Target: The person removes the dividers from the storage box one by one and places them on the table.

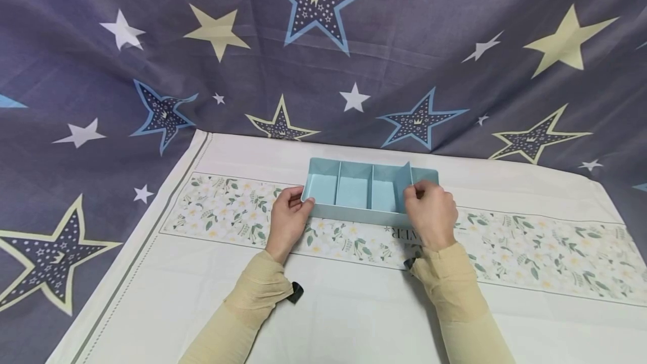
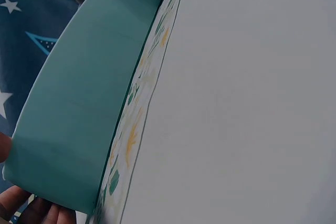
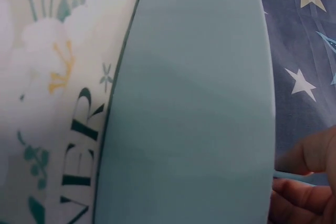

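Note:
A light-blue storage box (image 1: 354, 215) with upright partitions lies on the tablecloth in the head view. My left hand (image 1: 289, 219) grips its left end, thumb at the near corner and fingers against the end wall. Toward the right end, my right hand (image 1: 432, 212) pinches a divider (image 1: 404, 177) that stands slanted and pokes above the rim. Two other dividers sit straight in the box. The long outer wall (image 2: 84, 98) fills much of the left wrist view. In the right wrist view, the thin divider edge (image 3: 296, 176) shows between thumb and finger; its lower part is hidden.
A white tablecloth (image 1: 333, 308) with a floral printed band (image 1: 546, 251) covers the table. Dark lettering (image 1: 406, 235) is printed beside the box. Behind hangs a purple-grey curtain (image 1: 404, 60) with stars. A black strap piece (image 1: 295, 292) is at the left wrist.

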A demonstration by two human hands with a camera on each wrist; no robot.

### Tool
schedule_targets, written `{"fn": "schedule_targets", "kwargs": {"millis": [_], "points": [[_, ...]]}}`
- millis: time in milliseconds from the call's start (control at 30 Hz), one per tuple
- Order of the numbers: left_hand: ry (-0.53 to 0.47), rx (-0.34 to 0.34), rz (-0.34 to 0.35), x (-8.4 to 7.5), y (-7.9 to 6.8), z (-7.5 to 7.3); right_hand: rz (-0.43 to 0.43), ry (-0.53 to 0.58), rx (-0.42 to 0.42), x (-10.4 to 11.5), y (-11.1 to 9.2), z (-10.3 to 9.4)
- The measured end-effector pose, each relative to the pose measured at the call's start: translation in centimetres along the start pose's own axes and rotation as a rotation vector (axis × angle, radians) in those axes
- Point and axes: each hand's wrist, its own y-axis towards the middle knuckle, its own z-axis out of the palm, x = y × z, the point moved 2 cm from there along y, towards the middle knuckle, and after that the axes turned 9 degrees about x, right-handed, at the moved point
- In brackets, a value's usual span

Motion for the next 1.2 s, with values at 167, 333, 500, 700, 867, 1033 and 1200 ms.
{"fn": "schedule_targets", "kwargs": {"millis": [167, 333, 500, 700, 867, 1033, 1200], "points": [[0.009, 0.000, -0.003, 0.1, 0.0, 0.0, -0.009, 0.015, -0.011, 0.3, -0.1, -0.4], [0.013, -0.001, -0.003, 0.1, 0.0, 0.0, -0.021, 0.042, -0.044, 0.6, -0.2, -0.7], [0.006, -0.003, 0.005, 0.1, -0.1, 0.0, -0.035, 0.068, -0.080, 0.9, -0.3, -0.9], [0.012, -0.004, 0.012, 0.2, 0.0, 0.0, -0.041, 0.100, -0.088, 1.1, -0.4, -1.2], [0.013, -0.004, 0.008, 0.1, 0.0, 0.0, -0.051, 0.132, -0.091, 1.4, -0.5, -1.4], [0.013, -0.005, 0.008, 0.1, 0.0, 0.0, -0.068, 0.173, -0.103, 1.7, -0.7, -1.7], [0.010, -0.004, 0.006, 0.1, 0.0, 0.0, -0.078, 0.191, -0.110, 1.9, -0.9, -1.8]]}}
